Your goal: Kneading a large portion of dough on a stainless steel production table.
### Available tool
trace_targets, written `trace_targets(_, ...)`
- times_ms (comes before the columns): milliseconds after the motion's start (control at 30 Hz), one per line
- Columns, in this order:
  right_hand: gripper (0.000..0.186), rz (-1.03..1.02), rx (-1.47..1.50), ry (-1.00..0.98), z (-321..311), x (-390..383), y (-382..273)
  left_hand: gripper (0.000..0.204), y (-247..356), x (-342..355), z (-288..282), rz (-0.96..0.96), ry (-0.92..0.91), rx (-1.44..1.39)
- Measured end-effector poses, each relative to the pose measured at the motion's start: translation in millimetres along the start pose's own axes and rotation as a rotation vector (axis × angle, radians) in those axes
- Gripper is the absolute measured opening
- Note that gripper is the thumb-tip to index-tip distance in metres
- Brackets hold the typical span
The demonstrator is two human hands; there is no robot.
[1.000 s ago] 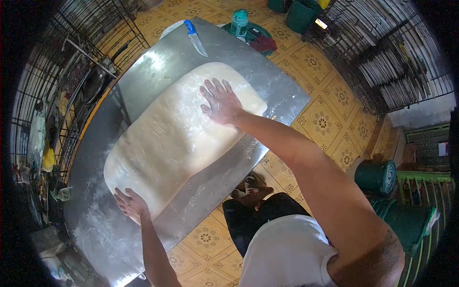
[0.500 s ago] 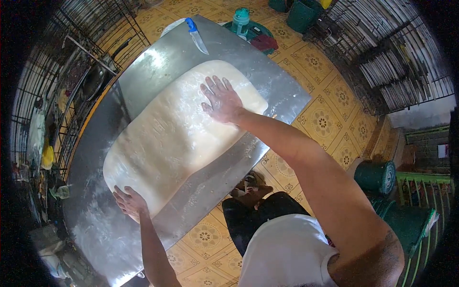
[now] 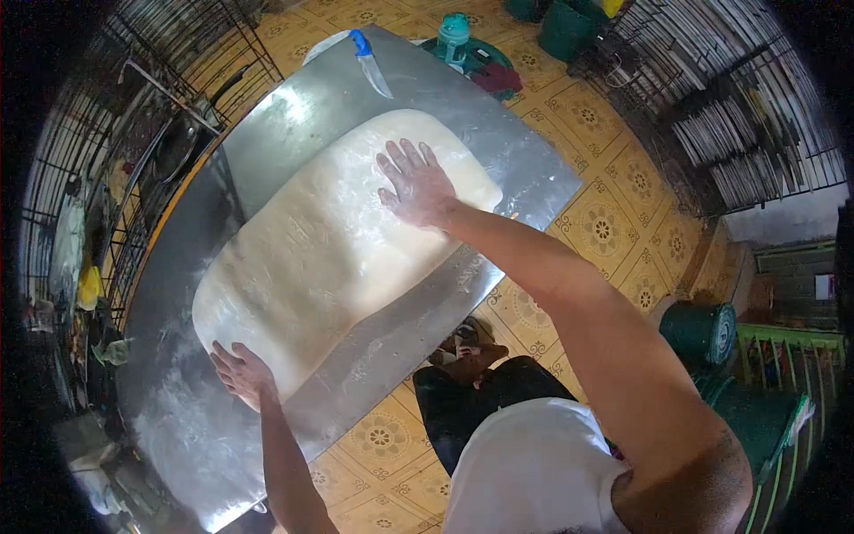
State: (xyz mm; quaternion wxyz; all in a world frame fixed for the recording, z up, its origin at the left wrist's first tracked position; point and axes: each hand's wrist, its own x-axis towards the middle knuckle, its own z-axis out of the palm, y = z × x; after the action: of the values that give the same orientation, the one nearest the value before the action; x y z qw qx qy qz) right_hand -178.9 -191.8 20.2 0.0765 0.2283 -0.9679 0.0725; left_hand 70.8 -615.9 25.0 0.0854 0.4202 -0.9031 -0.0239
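Note:
A large, thick slab of pale dough (image 3: 298,258) lies across the metal table (image 3: 374,369), its surface smooth and lightly floured. Flat on the dough's right part rests my right hand (image 3: 418,185), fingers spread and dusted with flour. At the dough's near left end, my left hand (image 3: 243,374) touches the edge with its fingers stretched out. Neither hand grips anything. Beyond the dough, near the table's far edge, lies a knife (image 3: 370,64) with a blue handle.
Behind the table stand a teal jug (image 3: 453,40) and a dark red cloth (image 3: 496,78) on a round green surface. Wire racks (image 3: 133,151) line the left side, with a pan (image 3: 178,147). Green buckets (image 3: 698,331) stand at right on the patterned tile floor (image 3: 600,222).
Both hands keep nearly the same places on the dough. The whole view has shifted very slightly.

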Motion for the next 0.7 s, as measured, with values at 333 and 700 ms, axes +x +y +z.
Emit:
trace_targets(333, 0.07, -0.094, 0.066, 0.171, 28, 2, 1, 0.061, -26, 11, 19, 0.091, 0.138, 0.037)
trace_targets(700, 0.059, -0.178, 0.203, 0.397, 37, 2, -1, 0.061, -42, 14, 33, 0.124, 0.241, 0.003)
